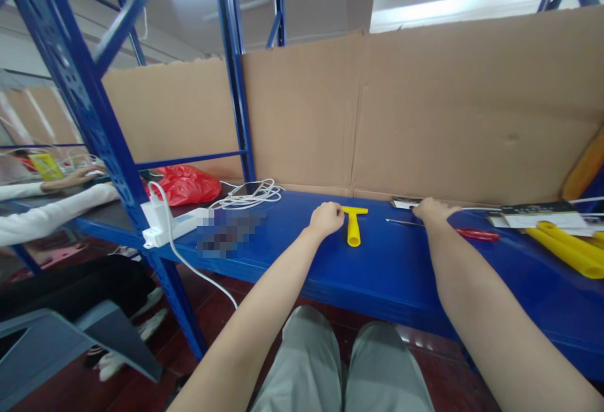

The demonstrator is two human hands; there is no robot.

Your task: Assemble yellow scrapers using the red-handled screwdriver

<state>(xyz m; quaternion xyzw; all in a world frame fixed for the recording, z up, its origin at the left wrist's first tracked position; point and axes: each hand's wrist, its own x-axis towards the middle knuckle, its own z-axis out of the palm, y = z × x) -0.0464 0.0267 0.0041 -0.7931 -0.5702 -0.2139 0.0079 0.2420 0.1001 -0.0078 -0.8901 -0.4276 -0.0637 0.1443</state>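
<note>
Head view: left hand [326, 218] curled in loose fist on blue shelf [292, 255], touching yellow scraper [353, 223]. Right hand [431, 211] rests over red-handled screwdriver [453, 229]; finger spread unclear. Yellow tubes [564, 248] well right.

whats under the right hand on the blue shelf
The right hand rests on the blue shelf, over the metal shaft of a red-handled screwdriver; a small card lies just beside it. Whatever is beneath the palm is covered.
</note>
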